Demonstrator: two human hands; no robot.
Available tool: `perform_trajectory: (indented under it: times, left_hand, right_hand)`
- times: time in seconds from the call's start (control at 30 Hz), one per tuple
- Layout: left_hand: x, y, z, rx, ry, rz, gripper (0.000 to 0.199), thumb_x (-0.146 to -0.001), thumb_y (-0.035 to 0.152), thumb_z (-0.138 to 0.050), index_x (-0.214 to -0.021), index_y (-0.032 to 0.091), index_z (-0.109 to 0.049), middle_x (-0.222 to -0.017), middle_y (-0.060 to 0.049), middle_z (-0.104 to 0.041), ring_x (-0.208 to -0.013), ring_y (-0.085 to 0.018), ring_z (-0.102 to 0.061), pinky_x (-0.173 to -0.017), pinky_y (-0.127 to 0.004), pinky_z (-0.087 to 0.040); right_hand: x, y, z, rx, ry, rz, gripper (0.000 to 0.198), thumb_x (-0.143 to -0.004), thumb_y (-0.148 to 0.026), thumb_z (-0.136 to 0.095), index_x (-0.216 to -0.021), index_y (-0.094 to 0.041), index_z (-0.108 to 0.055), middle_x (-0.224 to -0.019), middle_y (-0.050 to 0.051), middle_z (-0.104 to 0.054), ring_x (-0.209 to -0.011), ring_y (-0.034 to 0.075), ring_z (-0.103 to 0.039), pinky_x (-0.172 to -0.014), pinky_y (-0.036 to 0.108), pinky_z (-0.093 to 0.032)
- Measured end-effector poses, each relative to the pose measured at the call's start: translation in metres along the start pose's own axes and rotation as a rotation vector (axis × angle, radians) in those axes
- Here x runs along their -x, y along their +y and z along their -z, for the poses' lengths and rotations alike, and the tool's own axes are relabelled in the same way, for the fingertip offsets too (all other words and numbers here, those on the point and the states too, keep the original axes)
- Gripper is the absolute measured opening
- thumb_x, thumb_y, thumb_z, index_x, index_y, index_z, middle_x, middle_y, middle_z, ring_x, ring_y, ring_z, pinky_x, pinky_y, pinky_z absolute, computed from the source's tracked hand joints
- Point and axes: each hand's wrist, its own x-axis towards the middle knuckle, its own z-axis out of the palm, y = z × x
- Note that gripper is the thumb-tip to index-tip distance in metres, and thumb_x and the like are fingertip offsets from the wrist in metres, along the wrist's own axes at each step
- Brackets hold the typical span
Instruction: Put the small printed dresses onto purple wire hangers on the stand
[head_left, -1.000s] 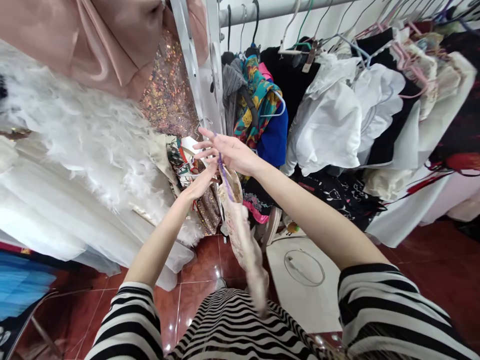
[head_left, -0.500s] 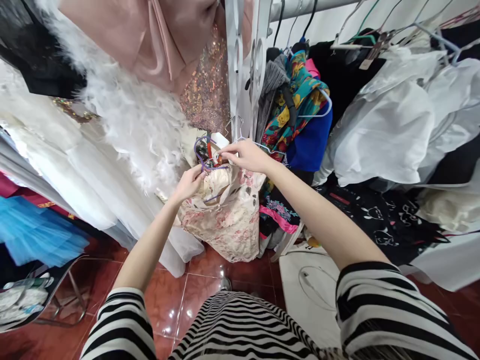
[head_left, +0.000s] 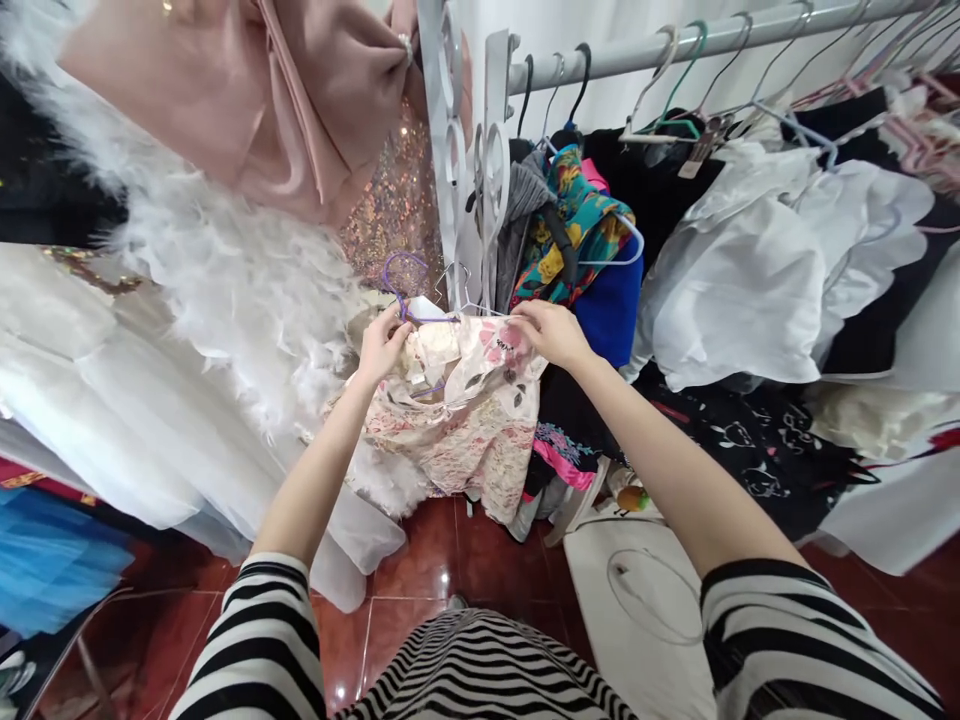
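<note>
A cream dress with pink flowers (head_left: 450, 435) hangs between my hands, its upper edge spread sideways. My left hand (head_left: 381, 345) is closed on a purple hanger (head_left: 403, 275) near the base of its hook, at the left end of the garment's top. My right hand (head_left: 553, 332) pinches the dress's right upper corner, fingers closed on the cloth. Behind the dress top, a thin pale wire hanger (head_left: 466, 290) shows its hook. Part of the purple hanger's bar is hidden by the cloth.
Right, a grey rail (head_left: 637, 65) carries hangers with a colourful floral garment (head_left: 559, 235) and white puffy clothes (head_left: 739, 275). Left hang a white feathered garment (head_left: 247, 300) and a pink satin bow (head_left: 300, 100). Below are red floor tiles (head_left: 420, 555) and a white board-like surface (head_left: 637, 600) with a cable.
My right hand has moved right, from the hanger's middle to the dress's upper right corner. The dress top now lies spread wider. My left hand stays at the purple hanger. The view has shifted.
</note>
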Motion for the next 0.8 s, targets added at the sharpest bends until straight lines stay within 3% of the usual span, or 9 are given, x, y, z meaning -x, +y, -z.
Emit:
perform_trajectory:
  times: [0.1,0.23,0.43,0.57,0.7,0.8]
  left_hand:
    - [-0.035,-0.002,-0.008,-0.021,0.005,-0.027,0.043,-0.089,0.036,-0.064,-0.128,0.018,-0.068,-0.076,0.001,-0.067,-0.073,-0.017,-0.062,-0.078,-0.03,-0.053]
    - [-0.075,0.001,-0.02,-0.011,-0.038,-0.087,0.043,-0.089,0.034,-0.064,-0.128,0.016,-0.069,-0.08,-0.001,-0.071,-0.082,-0.019,-0.066,-0.086,-0.032,-0.054]
    - [-0.089,0.016,-0.04,-0.034,-0.107,-0.136,0.044,-0.089,0.032,-0.06,-0.129,0.017,-0.068,-0.114,-0.008,-0.077,-0.111,-0.024,-0.067,-0.105,-0.037,-0.05]
    - [-0.078,0.016,-0.053,-0.092,-0.151,-0.109,0.043,-0.087,0.027,-0.059,-0.128,0.019,-0.069,-0.112,-0.007,-0.077,-0.104,-0.023,-0.068,-0.1,-0.036,-0.052]
    - [-0.066,0.0,-0.06,-0.14,-0.168,-0.024,0.04,-0.089,0.027,-0.056,-0.127,0.019,-0.066,-0.094,-0.004,-0.074,-0.085,-0.019,-0.068,-0.089,-0.033,-0.055]
    - [-0.056,-0.014,-0.056,-0.136,-0.217,0.012,0.034,-0.091,0.028,-0.052,-0.123,0.019,-0.062,-0.093,-0.004,-0.072,-0.086,-0.018,-0.069,-0.087,-0.031,-0.056]
  right_hand:
    - [-0.012,0.003,0.005,0.028,0.13,-0.092,0.023,-0.094,-0.031,-0.049,-0.095,-0.022,-0.071,-0.1,0.012,-0.072,-0.091,0.028,-0.066,-0.075,0.033,-0.045]
    - [-0.023,0.013,0.007,0.068,0.199,-0.216,0.022,-0.094,-0.03,-0.048,-0.094,-0.022,-0.069,-0.099,0.012,-0.071,-0.089,0.029,-0.067,-0.074,0.034,-0.044]
    - [-0.022,0.041,-0.002,0.028,0.258,-0.237,0.023,-0.093,-0.028,-0.046,-0.091,-0.02,-0.067,-0.098,0.016,-0.073,-0.095,0.031,-0.067,-0.082,0.037,-0.048]
    - [-0.012,0.057,-0.012,-0.003,0.13,-0.236,0.023,-0.094,-0.028,-0.046,-0.086,-0.023,-0.067,-0.097,0.013,-0.074,-0.092,0.028,-0.068,-0.076,0.034,-0.048]
    - [-0.006,0.065,-0.025,0.012,-0.059,-0.239,0.021,-0.094,-0.026,-0.047,-0.086,-0.024,-0.067,-0.099,0.011,-0.075,-0.089,0.026,-0.069,-0.071,0.031,-0.046]
    - [-0.005,0.074,-0.037,0.011,-0.157,-0.226,0.02,-0.095,-0.025,-0.048,-0.087,-0.025,-0.067,-0.1,0.009,-0.076,-0.086,0.024,-0.07,-0.067,0.029,-0.045]
